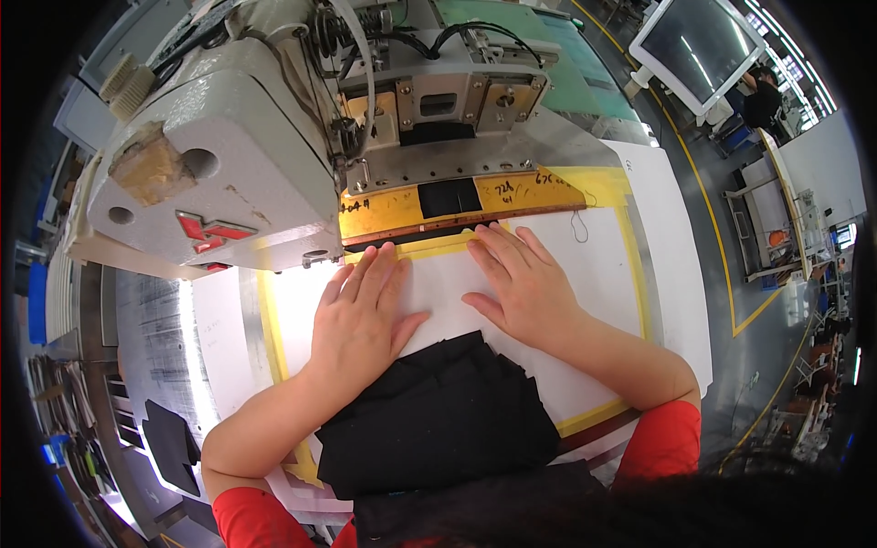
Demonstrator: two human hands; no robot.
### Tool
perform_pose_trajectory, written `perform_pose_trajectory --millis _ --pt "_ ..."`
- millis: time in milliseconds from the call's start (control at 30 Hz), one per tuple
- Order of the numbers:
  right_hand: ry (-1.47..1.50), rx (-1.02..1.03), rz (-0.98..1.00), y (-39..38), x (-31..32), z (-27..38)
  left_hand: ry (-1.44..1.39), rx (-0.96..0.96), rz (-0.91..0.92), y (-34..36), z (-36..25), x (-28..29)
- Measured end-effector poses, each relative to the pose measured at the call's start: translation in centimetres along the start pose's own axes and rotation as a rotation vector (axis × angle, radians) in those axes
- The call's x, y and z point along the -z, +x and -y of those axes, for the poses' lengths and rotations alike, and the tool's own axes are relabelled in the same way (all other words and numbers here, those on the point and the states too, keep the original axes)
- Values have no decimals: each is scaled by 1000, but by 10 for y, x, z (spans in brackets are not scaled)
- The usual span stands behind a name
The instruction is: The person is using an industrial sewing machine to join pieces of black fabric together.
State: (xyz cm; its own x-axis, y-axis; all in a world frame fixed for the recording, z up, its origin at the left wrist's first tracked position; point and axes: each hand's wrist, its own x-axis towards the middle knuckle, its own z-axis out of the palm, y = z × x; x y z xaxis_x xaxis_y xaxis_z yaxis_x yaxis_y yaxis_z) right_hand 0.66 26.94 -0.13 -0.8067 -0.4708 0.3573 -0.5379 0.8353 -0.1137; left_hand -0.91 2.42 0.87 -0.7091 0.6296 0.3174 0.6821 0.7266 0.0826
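Black fabric pieces (438, 425), flat and stacked, lie near you. Your left hand (358, 310) and right hand (523, 285) have each grip apart; press evenly beside the thin black strip (431, 237) along the far, long yellow plate (393, 205).

A red, silver-edged emblem (212, 231) is standing out on the pale machine head (265, 137) I am watching. To the machine head's right, black handwritten figures and letters (504, 189) are running across a yellow bar (525, 198); farther right of it, a dark scribble (628, 166), too tiny for me to read, is sitting on a white sheet (671, 265).
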Motion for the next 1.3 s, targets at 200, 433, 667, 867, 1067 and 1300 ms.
perform_pose_trajectory --millis 200,433,667,867,1067,1300 --pt "8 -14 17 0 0 1 20 32 31 -5 -1 1" --pt "11 -50 36 -4 -2 0 17 57 -12 -4 -1 -4" --pt "-25 -36 42 -1 -3 3 -10 46 -30 -6 2 -5" --pt "-5 -26 18 -1 -5 3 -11 37 -40 -7 5 -6" --pt "1 -33 32 -3 -3 3 -36 56 -23 -5 1 -3" --pt "-20 -37 34 2 1 5 -13 71 -18 -4 2 0"
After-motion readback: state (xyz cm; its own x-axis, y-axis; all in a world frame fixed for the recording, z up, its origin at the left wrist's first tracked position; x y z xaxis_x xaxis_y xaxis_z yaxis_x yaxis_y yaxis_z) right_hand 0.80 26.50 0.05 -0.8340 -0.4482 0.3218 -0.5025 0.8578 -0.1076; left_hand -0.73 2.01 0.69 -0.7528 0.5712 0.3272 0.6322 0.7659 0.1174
